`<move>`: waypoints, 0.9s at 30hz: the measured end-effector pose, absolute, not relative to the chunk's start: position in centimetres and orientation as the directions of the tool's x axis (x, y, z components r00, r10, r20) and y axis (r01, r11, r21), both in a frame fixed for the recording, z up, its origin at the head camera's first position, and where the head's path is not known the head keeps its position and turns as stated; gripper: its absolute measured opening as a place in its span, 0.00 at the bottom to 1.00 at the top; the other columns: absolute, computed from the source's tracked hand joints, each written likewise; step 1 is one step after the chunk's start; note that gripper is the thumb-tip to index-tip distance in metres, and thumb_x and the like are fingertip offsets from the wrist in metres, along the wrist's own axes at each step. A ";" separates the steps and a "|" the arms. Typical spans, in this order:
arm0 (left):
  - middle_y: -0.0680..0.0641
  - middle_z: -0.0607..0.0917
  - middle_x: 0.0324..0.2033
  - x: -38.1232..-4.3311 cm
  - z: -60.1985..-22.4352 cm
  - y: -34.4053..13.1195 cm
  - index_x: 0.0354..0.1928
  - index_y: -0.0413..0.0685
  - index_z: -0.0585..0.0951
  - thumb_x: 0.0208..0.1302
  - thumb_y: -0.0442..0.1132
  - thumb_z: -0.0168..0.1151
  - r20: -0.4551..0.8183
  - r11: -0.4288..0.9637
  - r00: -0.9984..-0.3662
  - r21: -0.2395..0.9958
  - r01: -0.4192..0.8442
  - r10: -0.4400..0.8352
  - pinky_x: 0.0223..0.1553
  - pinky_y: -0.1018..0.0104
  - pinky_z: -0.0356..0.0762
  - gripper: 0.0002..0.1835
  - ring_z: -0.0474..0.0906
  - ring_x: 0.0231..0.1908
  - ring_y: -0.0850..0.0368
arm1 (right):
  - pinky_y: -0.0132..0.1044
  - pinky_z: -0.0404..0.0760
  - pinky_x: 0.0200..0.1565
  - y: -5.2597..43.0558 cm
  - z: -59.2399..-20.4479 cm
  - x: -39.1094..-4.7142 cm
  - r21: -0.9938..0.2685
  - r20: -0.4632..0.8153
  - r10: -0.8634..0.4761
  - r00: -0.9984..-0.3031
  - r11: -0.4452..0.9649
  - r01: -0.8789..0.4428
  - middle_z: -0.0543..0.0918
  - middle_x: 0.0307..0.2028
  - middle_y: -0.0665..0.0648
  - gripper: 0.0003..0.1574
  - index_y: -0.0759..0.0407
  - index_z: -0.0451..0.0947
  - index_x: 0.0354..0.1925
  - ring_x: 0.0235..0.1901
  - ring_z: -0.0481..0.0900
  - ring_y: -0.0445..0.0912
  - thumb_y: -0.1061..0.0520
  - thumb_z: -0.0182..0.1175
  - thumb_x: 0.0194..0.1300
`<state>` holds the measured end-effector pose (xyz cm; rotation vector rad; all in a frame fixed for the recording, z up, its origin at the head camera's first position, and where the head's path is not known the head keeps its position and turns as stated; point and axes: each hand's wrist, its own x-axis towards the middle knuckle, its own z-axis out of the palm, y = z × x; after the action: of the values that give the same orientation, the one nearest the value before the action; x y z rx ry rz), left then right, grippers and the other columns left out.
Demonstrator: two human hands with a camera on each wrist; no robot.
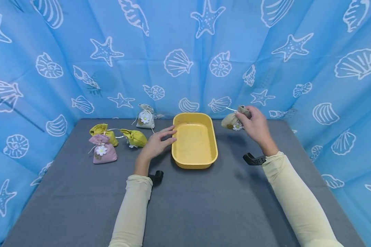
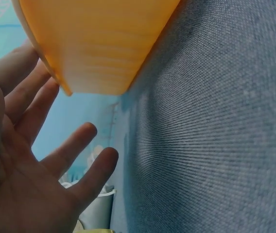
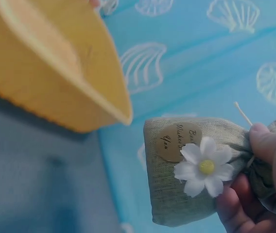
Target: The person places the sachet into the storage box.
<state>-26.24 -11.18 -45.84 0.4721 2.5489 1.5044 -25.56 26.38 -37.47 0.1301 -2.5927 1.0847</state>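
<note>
A yellow rectangular tub (image 1: 195,162) stands at the middle of the table's back half, with nothing inside it. My left hand (image 1: 157,143) touches its left rim, fingers spread and fairly straight; in the left wrist view, the fingertips (image 2: 49,87) meet the tub's edge (image 2: 94,58). To the right of the tub, my right hand (image 1: 256,124) pinches a grey-green drawstring pouch (image 1: 230,120) by its gathered neck, holding it above the table. A white cloth flower and a round brown tag decorate the pouch (image 3: 177,194) in the right wrist view.
Left of the tub lie a pale grey pouch (image 1: 146,120), a pink pouch (image 1: 106,155) and two yellow-green pouches (image 1: 136,138), (image 1: 111,137). A grey cloth (image 1: 201,206) covers the table. Behind it hangs a blue curtain (image 1: 185,41) with shell prints.
</note>
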 end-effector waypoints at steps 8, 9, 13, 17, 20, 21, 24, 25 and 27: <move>0.66 0.68 0.75 -26.1 -45.8 -11.2 0.68 0.55 0.78 0.72 0.50 0.63 0.031 0.445 -0.943 0.876 0.185 0.332 0.78 0.46 0.58 0.25 0.56 0.79 0.55 | 0.31 0.73 0.23 23.0 -34.6 -26.0 -0.674 0.419 0.029 -0.908 0.680 -0.289 0.85 0.35 0.61 0.19 0.59 0.83 0.50 0.24 0.75 0.42 0.46 0.62 0.73; 0.66 0.68 0.75 -26.1 -45.7 -11.2 0.68 0.55 0.78 0.72 0.50 0.63 0.030 0.444 -0.943 0.877 0.184 0.331 0.78 0.46 0.58 0.24 0.56 0.79 0.55 | 0.31 0.73 0.23 22.5 -34.3 -26.1 -0.673 0.424 0.026 -0.905 0.678 -0.296 0.86 0.35 0.61 0.18 0.59 0.83 0.49 0.23 0.75 0.41 0.47 0.63 0.72; 0.67 0.67 0.75 -26.1 -45.7 -11.2 0.68 0.55 0.78 0.73 0.50 0.63 0.024 0.448 -0.943 0.876 0.180 0.332 0.78 0.45 0.57 0.24 0.56 0.79 0.55 | 0.27 0.72 0.27 20.8 -33.5 -26.7 -0.669 0.437 0.003 -0.899 0.669 -0.323 0.87 0.37 0.62 0.16 0.62 0.84 0.47 0.27 0.76 0.40 0.50 0.65 0.71; 0.68 0.67 0.74 -26.1 -45.7 -11.1 0.68 0.57 0.78 0.72 0.51 0.63 0.017 0.456 -0.946 0.873 0.172 0.324 0.78 0.45 0.57 0.24 0.56 0.79 0.55 | 0.27 0.72 0.28 19.5 -33.3 -27.7 -0.658 0.441 -0.032 -0.897 0.668 -0.347 0.87 0.36 0.63 0.15 0.63 0.83 0.45 0.27 0.76 0.41 0.51 0.66 0.70; 0.68 0.67 0.74 -26.1 -45.7 -11.1 0.67 0.58 0.79 0.72 0.51 0.63 0.020 0.459 -0.946 0.871 0.175 0.323 0.79 0.45 0.56 0.24 0.56 0.79 0.55 | 0.30 0.72 0.26 18.7 -33.7 -28.5 -0.649 0.418 -0.050 -0.907 0.682 -0.337 0.86 0.33 0.62 0.14 0.62 0.83 0.43 0.26 0.76 0.43 0.51 0.65 0.70; 0.68 0.67 0.74 -26.1 -45.7 -11.1 0.68 0.58 0.79 0.73 0.51 0.63 0.021 0.458 -0.945 0.872 0.176 0.325 0.79 0.45 0.56 0.24 0.56 0.79 0.55 | 0.31 0.71 0.26 18.5 -33.8 -28.7 -0.643 0.406 -0.058 -0.912 0.691 -0.330 0.85 0.33 0.61 0.14 0.61 0.83 0.43 0.26 0.75 0.44 0.50 0.65 0.71; 0.68 0.67 0.75 -26.1 -45.6 -11.1 0.68 0.56 0.78 0.73 0.51 0.62 0.018 0.458 -0.944 0.871 0.177 0.330 0.79 0.45 0.55 0.24 0.56 0.79 0.54 | 0.33 0.72 0.25 17.8 -34.4 -29.4 -0.637 0.357 -0.098 -0.929 0.702 -0.318 0.85 0.34 0.62 0.16 0.61 0.83 0.45 0.26 0.75 0.45 0.49 0.64 0.72; 0.68 0.66 0.75 -26.1 -45.6 -11.1 0.68 0.56 0.78 0.73 0.50 0.62 0.017 0.459 -0.944 0.871 0.176 0.330 0.79 0.45 0.55 0.24 0.56 0.80 0.54 | 0.34 0.72 0.26 17.6 -34.6 -29.6 -0.638 0.338 -0.115 -0.934 0.702 -0.317 0.86 0.34 0.62 0.16 0.61 0.83 0.47 0.26 0.76 0.46 0.49 0.63 0.72; 0.67 0.66 0.75 -26.1 -45.6 -11.1 0.69 0.56 0.78 0.73 0.50 0.62 0.021 0.459 -0.942 0.869 0.183 0.335 0.79 0.45 0.56 0.24 0.55 0.80 0.54 | 0.35 0.74 0.28 17.2 -35.0 -29.8 -0.645 0.294 -0.148 -0.944 0.698 -0.311 0.86 0.37 0.63 0.17 0.62 0.82 0.49 0.28 0.78 0.48 0.49 0.62 0.73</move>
<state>-26.12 -11.06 -45.58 0.4568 2.5494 1.4906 -29.84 17.24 -35.03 0.3686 -2.6881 1.0805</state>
